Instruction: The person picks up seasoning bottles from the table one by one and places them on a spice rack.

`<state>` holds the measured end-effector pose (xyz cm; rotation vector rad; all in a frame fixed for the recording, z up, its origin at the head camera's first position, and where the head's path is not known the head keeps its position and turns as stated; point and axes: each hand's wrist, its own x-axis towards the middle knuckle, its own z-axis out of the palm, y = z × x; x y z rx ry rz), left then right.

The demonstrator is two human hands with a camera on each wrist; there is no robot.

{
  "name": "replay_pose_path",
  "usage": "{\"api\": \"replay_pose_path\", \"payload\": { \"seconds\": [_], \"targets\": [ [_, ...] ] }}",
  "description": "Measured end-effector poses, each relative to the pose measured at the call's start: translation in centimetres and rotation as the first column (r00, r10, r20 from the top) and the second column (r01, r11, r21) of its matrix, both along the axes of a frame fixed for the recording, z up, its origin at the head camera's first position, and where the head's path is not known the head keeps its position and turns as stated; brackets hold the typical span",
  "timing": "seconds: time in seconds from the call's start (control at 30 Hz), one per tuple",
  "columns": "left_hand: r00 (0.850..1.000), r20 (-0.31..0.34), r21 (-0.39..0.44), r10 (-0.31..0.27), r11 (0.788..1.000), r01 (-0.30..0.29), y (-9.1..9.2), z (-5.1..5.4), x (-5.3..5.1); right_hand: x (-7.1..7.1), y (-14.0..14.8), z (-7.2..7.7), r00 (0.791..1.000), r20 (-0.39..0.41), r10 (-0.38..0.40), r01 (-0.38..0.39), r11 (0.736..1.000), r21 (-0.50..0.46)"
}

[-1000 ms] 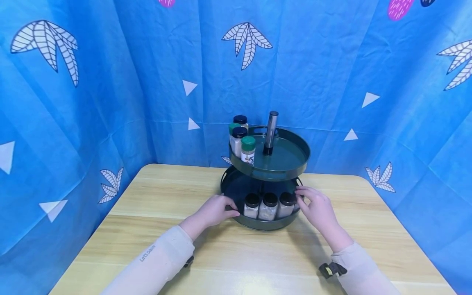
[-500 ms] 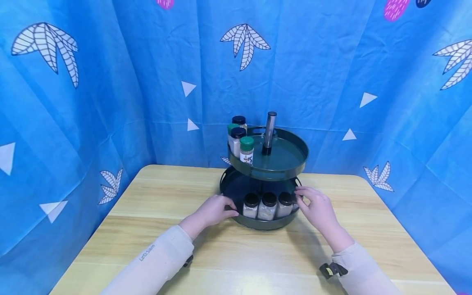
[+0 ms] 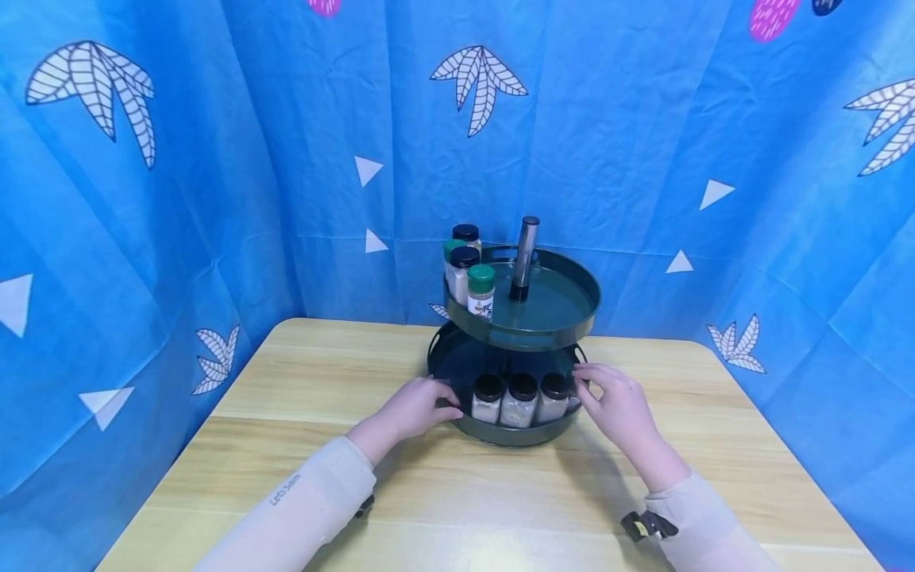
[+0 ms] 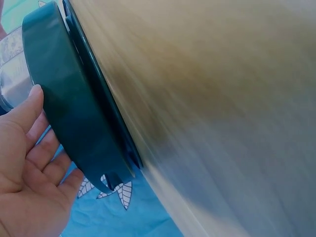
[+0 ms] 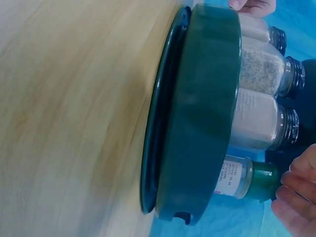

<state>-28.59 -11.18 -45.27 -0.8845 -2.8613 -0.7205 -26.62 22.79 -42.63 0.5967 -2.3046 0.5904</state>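
A dark green two-tier round tray (image 3: 550,322) with a silver centre post stands on the table. On the lower tier's front side are three black-capped spice jars (image 3: 518,409). A green-capped spice jar (image 5: 237,177) stands beside them, mostly hidden by my right hand in the head view. My left hand (image 3: 418,409) grips the lower rim at the front left, thumb outside and fingers over the edge. With bent, relaxed fingers, my right hand (image 3: 611,401) is at the lower rim's right side. Its fingertips lie against or very near the green cap (image 5: 264,181); contact is unclear.
On the upper tier's left side several spice jars (image 3: 465,270) with green and black caps stand grouped. The wooden table (image 3: 457,500) lies in front of the tray. A patterned blue curtain (image 3: 343,119) hangs behind and at both sides.
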Motion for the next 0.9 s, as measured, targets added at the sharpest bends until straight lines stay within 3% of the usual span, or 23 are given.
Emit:
{"api": "replay_pose_path", "payload": {
  "seconds": [0.33,0.73,0.9],
  "targets": [
    [1.000,0.009,0.034,0.022,0.999,-0.022,-0.3,0.0,0.2,0.7,0.1,0.7,1.000,-0.006,0.005,-0.005,1.000,0.015],
    [0.997,-0.022,0.096,0.071,0.993,-0.068,-0.9,1.5,1.3,1.5,0.6,1.9,1.000,0.005,-0.012,0.012,1.000,0.021],
    [0.992,-0.068,0.121,0.104,0.988,-0.096,-1.4,2.8,2.3,1.8,1.0,2.3,1.000,0.014,-0.020,0.020,1.000,0.024]
  ]
}}
